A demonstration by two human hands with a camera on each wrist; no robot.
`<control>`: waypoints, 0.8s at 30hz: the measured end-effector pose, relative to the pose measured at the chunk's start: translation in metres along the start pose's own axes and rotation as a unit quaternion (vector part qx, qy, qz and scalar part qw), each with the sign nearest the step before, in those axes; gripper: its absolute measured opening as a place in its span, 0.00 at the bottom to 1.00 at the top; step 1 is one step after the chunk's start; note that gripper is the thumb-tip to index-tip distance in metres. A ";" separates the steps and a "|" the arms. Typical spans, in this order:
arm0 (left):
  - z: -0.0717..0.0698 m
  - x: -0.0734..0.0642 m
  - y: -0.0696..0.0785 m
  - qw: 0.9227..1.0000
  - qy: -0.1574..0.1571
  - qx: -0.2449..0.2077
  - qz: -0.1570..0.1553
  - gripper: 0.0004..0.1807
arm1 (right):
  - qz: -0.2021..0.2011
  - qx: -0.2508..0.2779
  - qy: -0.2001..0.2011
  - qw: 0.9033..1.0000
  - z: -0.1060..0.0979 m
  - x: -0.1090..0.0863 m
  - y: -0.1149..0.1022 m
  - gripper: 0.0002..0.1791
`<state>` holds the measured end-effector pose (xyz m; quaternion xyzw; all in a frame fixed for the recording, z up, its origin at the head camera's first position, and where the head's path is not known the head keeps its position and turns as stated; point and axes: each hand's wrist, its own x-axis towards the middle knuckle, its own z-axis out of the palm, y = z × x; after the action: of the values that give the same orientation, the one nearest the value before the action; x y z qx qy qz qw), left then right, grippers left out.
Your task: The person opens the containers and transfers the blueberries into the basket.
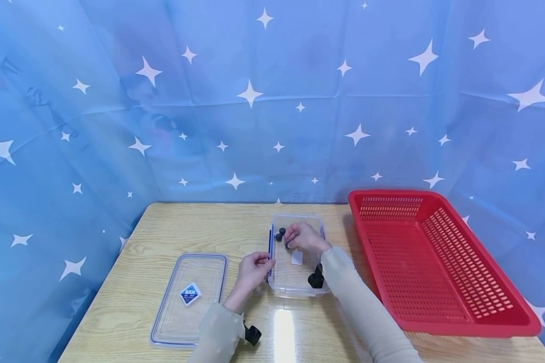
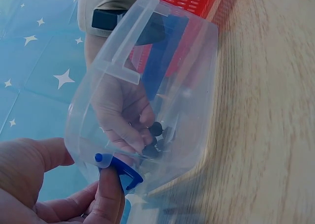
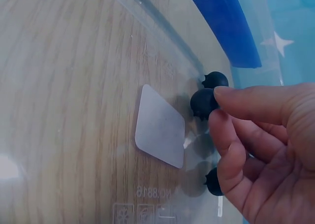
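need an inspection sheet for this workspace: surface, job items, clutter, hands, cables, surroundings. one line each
Surface: wood-grain table; glare in front of the container.
Job's things: clear plastic container, lid off, white square at its base; two dark blueberries inside; third blueberry in the fingers; clear lid with BXH label lying to the left.
Clutter: red perforated basket, right of the container, apart from it.
Left hand: holds the container's left side at a blue latch.
Right hand: in the container, pinches the third blueberry.
Cables: nothing seen.
Surroundings: blue curtain with white stars behind the table.
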<state>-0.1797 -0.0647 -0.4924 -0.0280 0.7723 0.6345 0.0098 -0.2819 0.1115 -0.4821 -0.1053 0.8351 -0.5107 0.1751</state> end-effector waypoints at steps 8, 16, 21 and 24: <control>0.000 0.000 0.000 1.000 -0.001 0.001 -0.001 0.15 | 0.009 -0.041 -0.007 0.999 0.000 0.000 -0.001 0.11; 0.000 0.000 0.001 1.000 0.003 0.012 0.007 0.14 | -0.006 -0.051 -0.010 0.999 -0.002 -0.002 -0.002 0.10; 0.001 -0.001 0.000 1.000 0.003 0.001 0.006 0.15 | -0.010 -0.020 0.000 1.000 -0.003 -0.004 -0.004 0.11; 0.001 -0.001 -0.001 1.000 0.005 -0.001 0.003 0.14 | -0.033 -0.030 0.010 0.999 -0.005 -0.004 -0.007 0.11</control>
<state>-0.1790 -0.0641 -0.4932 -0.0285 0.7719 0.6351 0.0038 -0.2797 0.1134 -0.4728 -0.1327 0.8477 -0.4921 0.1472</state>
